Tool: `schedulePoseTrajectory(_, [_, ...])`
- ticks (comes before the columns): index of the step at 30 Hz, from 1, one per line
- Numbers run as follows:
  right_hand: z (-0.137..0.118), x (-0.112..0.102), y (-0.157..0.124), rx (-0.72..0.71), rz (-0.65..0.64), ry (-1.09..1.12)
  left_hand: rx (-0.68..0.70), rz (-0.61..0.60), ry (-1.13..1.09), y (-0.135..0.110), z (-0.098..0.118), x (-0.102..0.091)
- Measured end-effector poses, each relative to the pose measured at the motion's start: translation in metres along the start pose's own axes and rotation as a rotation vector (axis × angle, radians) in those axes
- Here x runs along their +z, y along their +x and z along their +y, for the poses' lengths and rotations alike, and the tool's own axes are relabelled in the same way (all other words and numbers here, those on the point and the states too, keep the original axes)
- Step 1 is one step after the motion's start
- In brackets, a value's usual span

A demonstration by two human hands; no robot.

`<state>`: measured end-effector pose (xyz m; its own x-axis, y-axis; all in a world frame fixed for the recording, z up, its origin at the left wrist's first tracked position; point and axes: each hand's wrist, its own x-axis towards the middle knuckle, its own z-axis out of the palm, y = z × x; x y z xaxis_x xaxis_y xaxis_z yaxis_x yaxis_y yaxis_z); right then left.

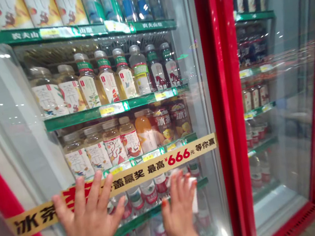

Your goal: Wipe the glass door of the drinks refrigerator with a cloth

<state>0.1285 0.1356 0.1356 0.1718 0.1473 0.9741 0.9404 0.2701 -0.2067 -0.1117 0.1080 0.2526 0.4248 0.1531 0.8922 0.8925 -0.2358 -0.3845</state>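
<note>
Head view: the left hand (pixel 90 222) lies flat, fingers spread wide, on the clear glass door (pixel 194 87) of a red-framed drinks cooler, overlapping its yellow banner sticker (pixel 159 166). The right hand (pixel 177 211) rests nearby, fingers straight against a small white piece (pixel 194 196); I cannot tell whether it grips this.

Left hand (pixel 87 222) and right hand (pixel 179 211) are bare-wristed, right thumbnail painted orange.
</note>
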Motion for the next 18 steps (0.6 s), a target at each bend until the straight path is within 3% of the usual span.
schedulePoseTrajectory(2, [-0.019, -0.002, -0.021, -0.29, -0.058, 0.038, -0.011, 0.022, 0.016, 0.0, 0.004, 0.004])
schedulePoseTrajectory(4, [-0.001, -0.004, -0.029, -0.367, -0.071, 0.029, -0.01, 0.041, 0.019, 0.001, 0.004, 0.005])
schedulePoseTrajectory(5, [0.018, -0.005, -0.029, -0.286, -0.058, 0.005, 0.0, 0.053, 0.023, 0.001, 0.004, 0.006])
schedulePoseTrajectory(8, [0.076, -0.001, -0.027, 0.226, 0.053, -0.065, 0.03, 0.096, 0.05, -0.001, 0.001, 0.008])
schedulePoseTrajectory(9, [0.082, 0.004, -0.03, 0.381, 0.089, -0.077, 0.034, 0.102, 0.057, -0.002, 0.0, 0.01])
schedulePoseTrajectory(11, [0.064, 0.014, -0.046, 0.552, 0.104, -0.081, 0.028, 0.1, 0.058, -0.006, -0.002, 0.013])
schedulePoseTrajectory(13, [0.014, 0.023, -0.072, 0.463, 0.041, -0.069, 0.012, 0.087, 0.047, -0.01, -0.003, 0.015])
schedulePoseTrajectory(15, [-0.037, 0.028, -0.094, 0.162, -0.018, -0.032, 0.005, 0.079, 0.033, -0.012, -0.004, 0.016])
schedulePoseTrajectory(17, [-0.058, 0.027, -0.103, -0.168, -0.073, 0.005, -0.008, 0.083, 0.02, -0.013, -0.003, 0.017])
schedulePoseTrajectory(18, [-0.051, 0.025, -0.101, -0.245, -0.097, 0.007, -0.017, 0.088, 0.014, -0.013, -0.003, 0.017])
